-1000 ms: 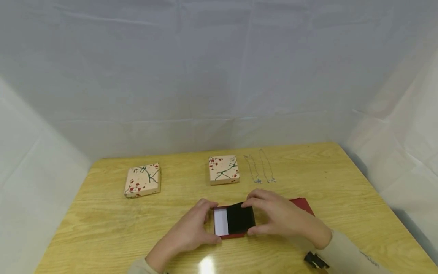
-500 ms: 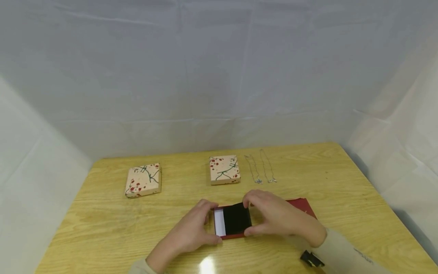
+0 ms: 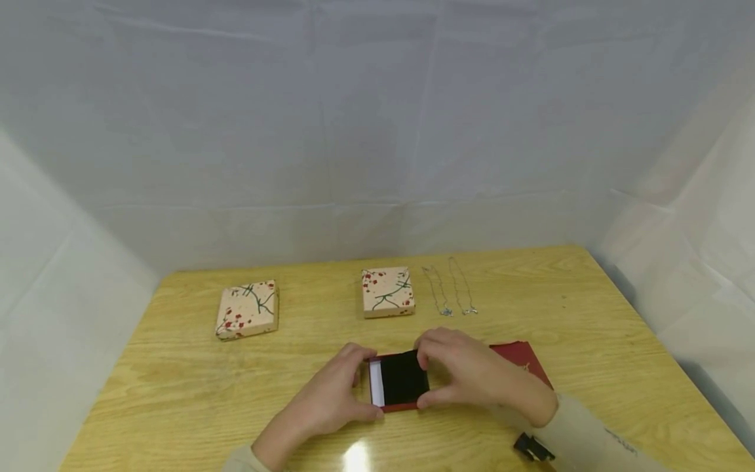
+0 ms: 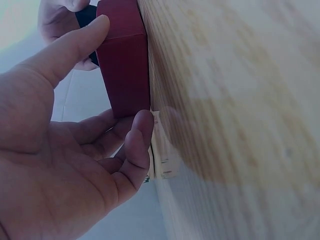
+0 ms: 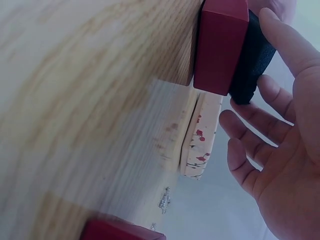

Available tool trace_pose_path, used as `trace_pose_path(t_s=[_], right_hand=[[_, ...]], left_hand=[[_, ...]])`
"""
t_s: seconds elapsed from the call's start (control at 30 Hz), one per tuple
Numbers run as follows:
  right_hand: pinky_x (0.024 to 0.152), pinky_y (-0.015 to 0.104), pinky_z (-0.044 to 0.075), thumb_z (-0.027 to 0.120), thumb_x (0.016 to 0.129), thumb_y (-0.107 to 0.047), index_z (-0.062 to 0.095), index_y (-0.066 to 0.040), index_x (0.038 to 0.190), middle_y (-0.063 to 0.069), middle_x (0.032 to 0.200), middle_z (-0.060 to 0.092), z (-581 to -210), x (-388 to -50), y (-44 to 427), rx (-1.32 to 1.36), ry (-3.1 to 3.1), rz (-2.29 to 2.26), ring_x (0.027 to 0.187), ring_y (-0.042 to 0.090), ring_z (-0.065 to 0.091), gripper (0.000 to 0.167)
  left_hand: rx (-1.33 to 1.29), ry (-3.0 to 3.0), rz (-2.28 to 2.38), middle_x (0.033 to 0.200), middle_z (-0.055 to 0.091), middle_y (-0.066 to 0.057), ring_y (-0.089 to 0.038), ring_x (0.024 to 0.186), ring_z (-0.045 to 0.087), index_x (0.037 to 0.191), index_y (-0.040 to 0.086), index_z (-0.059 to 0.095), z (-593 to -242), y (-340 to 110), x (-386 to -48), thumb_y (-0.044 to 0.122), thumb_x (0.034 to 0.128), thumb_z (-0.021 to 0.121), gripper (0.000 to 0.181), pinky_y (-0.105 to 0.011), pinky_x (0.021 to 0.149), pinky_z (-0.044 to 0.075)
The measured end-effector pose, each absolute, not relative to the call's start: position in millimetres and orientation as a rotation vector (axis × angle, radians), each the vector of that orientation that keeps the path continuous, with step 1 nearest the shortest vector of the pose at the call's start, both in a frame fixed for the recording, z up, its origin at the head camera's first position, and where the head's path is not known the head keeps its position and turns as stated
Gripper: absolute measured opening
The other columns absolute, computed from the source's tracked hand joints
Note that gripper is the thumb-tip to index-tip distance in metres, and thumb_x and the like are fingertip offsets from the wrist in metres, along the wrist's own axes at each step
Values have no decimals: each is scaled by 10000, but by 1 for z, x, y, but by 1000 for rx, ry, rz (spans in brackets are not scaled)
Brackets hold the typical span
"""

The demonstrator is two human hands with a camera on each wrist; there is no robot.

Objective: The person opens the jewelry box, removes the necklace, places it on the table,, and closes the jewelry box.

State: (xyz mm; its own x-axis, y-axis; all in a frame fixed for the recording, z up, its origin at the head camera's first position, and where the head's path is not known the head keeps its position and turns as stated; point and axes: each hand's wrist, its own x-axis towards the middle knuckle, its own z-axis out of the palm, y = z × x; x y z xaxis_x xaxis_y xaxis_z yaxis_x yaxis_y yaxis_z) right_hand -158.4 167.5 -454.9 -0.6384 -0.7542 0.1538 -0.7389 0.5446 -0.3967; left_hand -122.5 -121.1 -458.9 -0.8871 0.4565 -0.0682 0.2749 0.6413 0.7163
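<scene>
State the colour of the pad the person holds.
The pad is black, clearest in the head view.

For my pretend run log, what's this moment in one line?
left hand: holds open red cardboard box | right hand: holds black square pad | pad: over box | white interior: partly showing

My left hand (image 3: 330, 396) could pass leftward along the table (image 3: 177, 393); ahead stands a flowered box (image 3: 387, 290), and a red lid (image 3: 522, 358) crowds my right hand (image 3: 463, 368).
</scene>
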Motion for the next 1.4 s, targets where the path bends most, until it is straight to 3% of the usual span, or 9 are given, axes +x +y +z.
trace_pose_path(t_s=[0.57, 0.8, 0.97, 1.4], right_hand=[[1031, 417, 533, 841, 855, -587, 634, -247, 1013, -74, 1307, 622, -456, -157, 161, -1322, 2726, -652, 1194, 127, 568, 429], [1035, 413, 530, 753, 923, -610, 680, -257, 1025, -59, 1341, 610, -457, -158, 162, -1342, 2717, -616, 1235, 142, 557, 375], [1005, 387, 541, 724, 988, -521, 702, -250, 1012, -59, 1321, 624, -459, -159, 162, -1391, 2730, -626, 1211, 136, 567, 274], [973, 347, 547, 801, 969, -375, 734, -223, 1040, -64, 1234, 658, -459, -159, 153, -1460, 2734, -554, 1121, 119, 585, 181]], left_hand=[[602, 2619, 1067, 1273, 580, 9, -183, 1016, 562, 1500, 27, 530, -459, -122, -123, 370, 762, 955, 918, -388, 874, 526], [602, 2617, 1055, 1282, 572, 11, -191, 1013, 554, 1503, 29, 526, -458, -122, -123, 387, 787, 949, 905, -392, 863, 516], [599, 2610, 1055, 1297, 573, -2, -190, 1009, 556, 1512, 25, 519, -458, -122, -123, 392, 788, 950, 919, -395, 859, 521], [607, 2639, 1035, 1313, 583, -9, -190, 1064, 569, 1515, 26, 518, -458, -121, -122, 405, 776, 951, 936, -460, 946, 530]])
